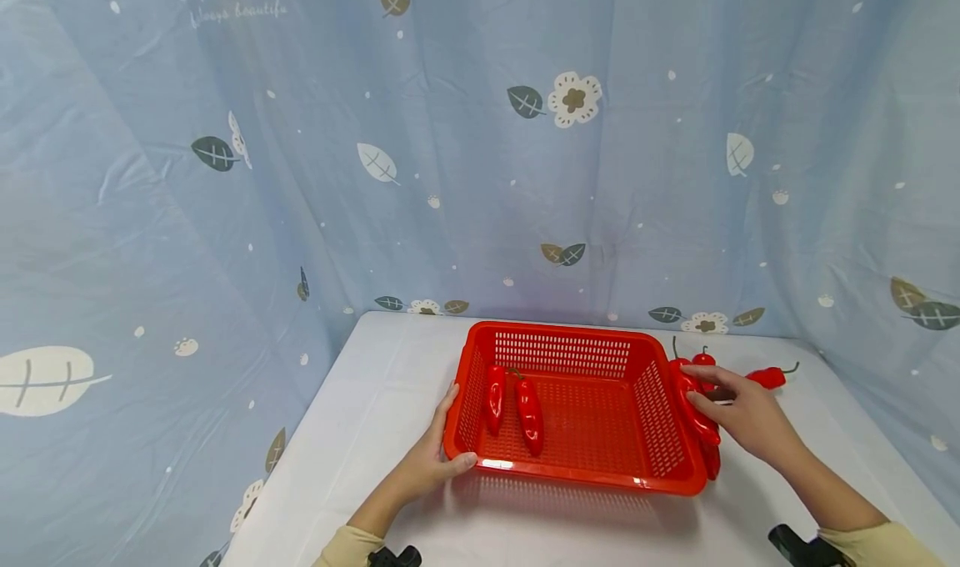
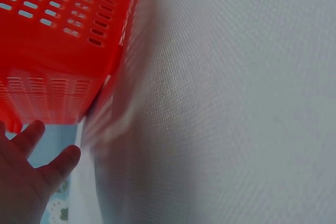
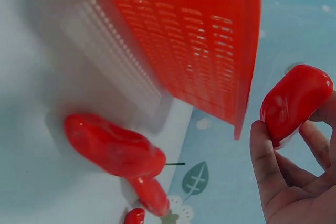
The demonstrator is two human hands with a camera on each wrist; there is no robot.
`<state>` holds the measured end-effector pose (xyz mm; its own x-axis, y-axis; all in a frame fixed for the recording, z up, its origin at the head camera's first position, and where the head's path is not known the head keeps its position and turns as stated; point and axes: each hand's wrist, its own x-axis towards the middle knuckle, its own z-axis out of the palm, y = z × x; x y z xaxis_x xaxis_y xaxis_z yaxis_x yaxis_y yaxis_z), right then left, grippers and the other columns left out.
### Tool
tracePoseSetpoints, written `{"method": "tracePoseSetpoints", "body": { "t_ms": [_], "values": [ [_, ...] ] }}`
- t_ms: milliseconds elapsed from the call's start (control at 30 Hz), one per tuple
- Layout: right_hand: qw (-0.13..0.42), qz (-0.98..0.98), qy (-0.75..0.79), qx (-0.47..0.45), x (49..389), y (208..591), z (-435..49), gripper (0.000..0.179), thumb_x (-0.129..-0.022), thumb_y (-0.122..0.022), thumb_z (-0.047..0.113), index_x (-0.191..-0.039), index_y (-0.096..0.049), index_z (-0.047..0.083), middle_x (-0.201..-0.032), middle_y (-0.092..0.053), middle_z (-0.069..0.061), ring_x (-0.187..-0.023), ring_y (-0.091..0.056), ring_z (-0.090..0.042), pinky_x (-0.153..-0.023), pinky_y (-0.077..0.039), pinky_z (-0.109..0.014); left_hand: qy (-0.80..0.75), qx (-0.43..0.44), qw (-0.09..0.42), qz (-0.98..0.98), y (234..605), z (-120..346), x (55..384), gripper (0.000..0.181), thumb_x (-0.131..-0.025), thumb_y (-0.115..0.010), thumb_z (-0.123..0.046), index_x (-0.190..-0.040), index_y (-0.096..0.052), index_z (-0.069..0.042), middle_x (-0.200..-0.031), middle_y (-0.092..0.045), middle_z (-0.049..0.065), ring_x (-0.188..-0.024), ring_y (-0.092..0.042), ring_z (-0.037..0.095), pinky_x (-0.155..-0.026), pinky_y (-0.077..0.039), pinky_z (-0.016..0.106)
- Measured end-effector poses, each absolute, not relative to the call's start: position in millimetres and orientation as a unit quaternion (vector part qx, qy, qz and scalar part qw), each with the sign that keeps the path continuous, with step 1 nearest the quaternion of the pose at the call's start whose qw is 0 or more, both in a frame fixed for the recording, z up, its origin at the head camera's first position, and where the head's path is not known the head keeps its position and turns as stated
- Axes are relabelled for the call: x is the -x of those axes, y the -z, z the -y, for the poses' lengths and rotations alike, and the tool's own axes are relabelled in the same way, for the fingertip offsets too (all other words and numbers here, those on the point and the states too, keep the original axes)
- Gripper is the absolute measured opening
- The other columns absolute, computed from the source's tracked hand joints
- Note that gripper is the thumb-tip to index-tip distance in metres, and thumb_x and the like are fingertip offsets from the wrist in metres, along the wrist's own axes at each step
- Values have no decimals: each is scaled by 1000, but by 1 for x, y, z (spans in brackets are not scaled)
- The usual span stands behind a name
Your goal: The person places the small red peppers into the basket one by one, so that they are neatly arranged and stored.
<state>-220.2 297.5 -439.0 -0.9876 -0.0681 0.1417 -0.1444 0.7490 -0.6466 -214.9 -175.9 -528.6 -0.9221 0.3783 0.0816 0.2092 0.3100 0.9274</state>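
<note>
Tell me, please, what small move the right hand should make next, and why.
I would probably shift the right hand inward, carrying its pepper over the edge of the basket: it pinches that pepper just outside the basket's right side, two peppers lie inside, and the left hand at the near left corner could steady things.

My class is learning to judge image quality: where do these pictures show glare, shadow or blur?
Head view: glare whitens a spot on the near rim of the basket, with soft shadow on the table in front; left wrist view: the table beside the basket is smeared, cause unclear, and the left hand looks dim; right wrist view: the pepper in the right hand shows glossy highlights.
</note>
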Motion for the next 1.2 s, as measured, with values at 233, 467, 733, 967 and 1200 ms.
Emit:
{"method": "tracePoseSetpoints", "body": {
  "t_ms": [233, 467, 733, 967, 1200],
  "values": [
    [58, 934, -347, -65, 227, 435, -289, 53, -94, -74, 24, -140, -59, 0, -121, -66, -28, -97, -65, -36, -66, -62, -33, -558, -184, 73, -806, 530, 176, 216, 105, -88, -74, -28, -164, -2, -33, -171, 1, -1, -155, -12, 33, -117, -28, 61],
    [49, 928, -362, -75, 233, 429, -278, 51, -94, -74, 21, -140, -59, 2, -121, -66, -27, -100, -65, -37, -67, -63, -37, -557, -184, 69, -807, 530, 176, 214, 105, -88, -74, -27, -164, -2, -31, -171, 2, 2, -155, -12, 34, -117, -28, 61],
    [45, 923, -376, -67, 238, 433, -270, 51, -95, -73, 21, -140, -59, 2, -124, -63, -28, -103, -64, -40, -68, -63, -39, -560, -181, 74, -805, 529, 176, 215, 105, -88, -74, -28, -164, -2, -34, -171, 1, -2, -155, -11, 31, -118, -26, 60],
    [37, 923, -377, -72, 243, 432, -264, 53, -94, -73, 25, -141, -59, 5, -127, -62, -28, -105, -65, -41, -70, -63, -42, -560, -186, 73, -804, 531, 177, 216, 106, -88, -75, -26, -164, -2, -32, -171, 2, 0, -155, -11, 33, -117, -26, 61],
    [40, 926, -367, -79, 248, 430, -257, 50, -95, -73, 24, -140, -60, 7, -124, -65, -25, -102, -65, -36, -70, -63, -38, -561, -182, 74, -804, 532, 176, 217, 105, -88, -74, -26, -164, -3, -34, -171, 1, 0, -155, -11, 32, -118, -27, 59]
  ]
}}
